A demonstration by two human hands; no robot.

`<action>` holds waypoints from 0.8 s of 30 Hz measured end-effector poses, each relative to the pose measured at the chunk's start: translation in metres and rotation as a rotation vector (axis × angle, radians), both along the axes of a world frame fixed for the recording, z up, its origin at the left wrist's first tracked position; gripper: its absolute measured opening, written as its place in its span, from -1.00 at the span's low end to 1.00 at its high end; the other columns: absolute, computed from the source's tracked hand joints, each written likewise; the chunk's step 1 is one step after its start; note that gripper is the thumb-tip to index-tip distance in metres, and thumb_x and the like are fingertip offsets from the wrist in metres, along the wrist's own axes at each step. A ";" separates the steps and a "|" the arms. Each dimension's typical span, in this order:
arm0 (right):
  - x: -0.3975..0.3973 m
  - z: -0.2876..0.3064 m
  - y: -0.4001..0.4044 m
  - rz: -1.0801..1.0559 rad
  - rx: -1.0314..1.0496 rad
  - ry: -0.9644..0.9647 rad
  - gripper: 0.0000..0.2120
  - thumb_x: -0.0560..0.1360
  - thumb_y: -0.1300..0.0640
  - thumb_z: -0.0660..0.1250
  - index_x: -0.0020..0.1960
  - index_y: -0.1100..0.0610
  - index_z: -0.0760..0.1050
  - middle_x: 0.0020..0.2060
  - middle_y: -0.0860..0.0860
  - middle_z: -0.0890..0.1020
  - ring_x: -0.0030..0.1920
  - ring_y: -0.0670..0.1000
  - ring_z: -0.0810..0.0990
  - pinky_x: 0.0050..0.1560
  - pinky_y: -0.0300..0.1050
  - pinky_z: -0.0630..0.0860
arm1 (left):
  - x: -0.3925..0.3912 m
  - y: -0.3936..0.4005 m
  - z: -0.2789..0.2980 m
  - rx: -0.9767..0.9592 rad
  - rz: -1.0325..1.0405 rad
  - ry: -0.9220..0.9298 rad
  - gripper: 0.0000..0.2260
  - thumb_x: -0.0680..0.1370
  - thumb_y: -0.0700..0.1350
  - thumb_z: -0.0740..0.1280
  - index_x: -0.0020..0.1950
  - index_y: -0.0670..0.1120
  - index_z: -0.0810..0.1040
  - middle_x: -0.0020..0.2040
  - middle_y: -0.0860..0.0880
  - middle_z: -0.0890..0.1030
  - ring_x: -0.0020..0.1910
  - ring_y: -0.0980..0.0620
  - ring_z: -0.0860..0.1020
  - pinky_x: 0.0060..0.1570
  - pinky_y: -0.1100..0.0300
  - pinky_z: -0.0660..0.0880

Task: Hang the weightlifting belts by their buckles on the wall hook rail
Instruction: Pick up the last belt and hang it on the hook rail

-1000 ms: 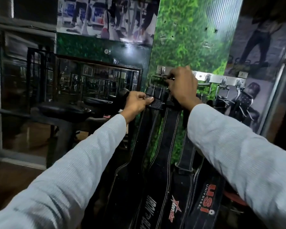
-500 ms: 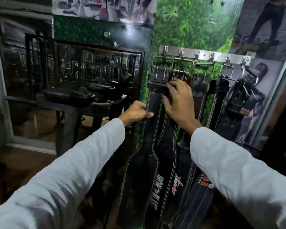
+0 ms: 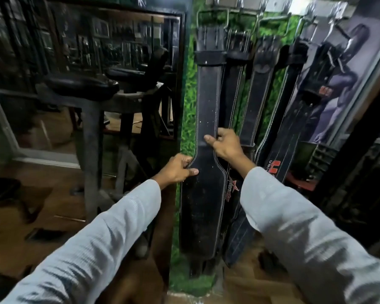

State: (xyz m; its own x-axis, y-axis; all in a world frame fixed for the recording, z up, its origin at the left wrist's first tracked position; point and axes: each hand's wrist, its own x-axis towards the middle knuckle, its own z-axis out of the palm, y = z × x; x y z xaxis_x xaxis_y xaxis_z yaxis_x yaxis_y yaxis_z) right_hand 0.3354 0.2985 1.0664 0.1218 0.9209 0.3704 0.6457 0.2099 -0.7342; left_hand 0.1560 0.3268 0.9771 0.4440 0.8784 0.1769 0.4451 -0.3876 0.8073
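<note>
We see the belt (image 3: 207,102) hanging at twelve o'clock from the rail (image 3: 279,4), buckle (image 3: 212,15) on. Our right hand (image 3: 227,144) pinches its right edge; our left hand (image 3: 177,171) curls round its left edge.

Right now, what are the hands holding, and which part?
Both hold the leftmost black belt hanging from the hook rail. The left hand pinches its left edge where it widens; the right hand grips its right edge, just higher.
</note>
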 end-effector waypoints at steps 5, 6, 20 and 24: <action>0.016 -0.038 -0.024 0.029 -0.231 -0.021 -0.60 0.48 0.00 0.55 0.17 0.24 0.65 0.03 0.08 0.74 -0.03 0.00 0.70 0.11 -0.09 0.63 | 0.000 -0.008 -0.018 -0.034 0.018 -0.088 -0.61 0.39 0.15 0.46 0.11 -0.04 0.69 0.04 0.00 0.76 0.12 0.00 0.70 0.28 -0.08 0.58; 0.020 -0.056 -0.029 -0.019 -0.234 -0.061 -0.50 0.41 -0.12 0.57 0.18 0.21 0.66 0.08 0.08 0.74 0.08 0.05 0.70 0.23 0.00 0.61 | 0.000 -0.013 -0.023 -0.046 0.011 -0.111 -0.60 0.39 0.15 0.46 0.13 -0.04 0.69 0.04 0.00 0.76 0.13 0.00 0.70 0.28 -0.09 0.57; 0.001 -0.086 -0.178 0.136 -0.234 0.459 -0.62 0.42 0.06 0.61 0.20 0.12 0.68 0.05 -0.01 0.77 0.12 0.01 0.74 0.26 0.01 0.63 | 0.007 -0.201 -0.030 -0.076 0.567 -0.501 -0.52 0.44 0.43 0.36 -0.20 0.02 0.71 -0.23 0.05 0.75 -0.14 0.06 0.71 0.00 0.01 0.66; -0.013 -0.117 -0.264 -0.077 -0.141 0.426 -0.37 0.36 -0.51 0.39 0.02 0.04 0.68 -0.11 -0.05 0.76 -0.06 -0.01 0.74 0.07 0.02 0.68 | 0.022 -0.270 -0.019 -0.034 0.756 -0.416 -0.35 0.44 0.51 0.29 -0.45 -0.07 0.56 -0.47 0.04 0.62 -0.40 0.04 0.63 -0.33 0.15 0.51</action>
State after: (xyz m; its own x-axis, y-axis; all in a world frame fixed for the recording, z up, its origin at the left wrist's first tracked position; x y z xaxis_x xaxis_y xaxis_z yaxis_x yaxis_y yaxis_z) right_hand 0.3227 0.0340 0.9490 0.3059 0.9411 0.1438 0.2898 0.0518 -0.9557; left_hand 0.1785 0.0563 0.9579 -0.3568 0.9198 0.1632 0.2390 -0.0790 0.9678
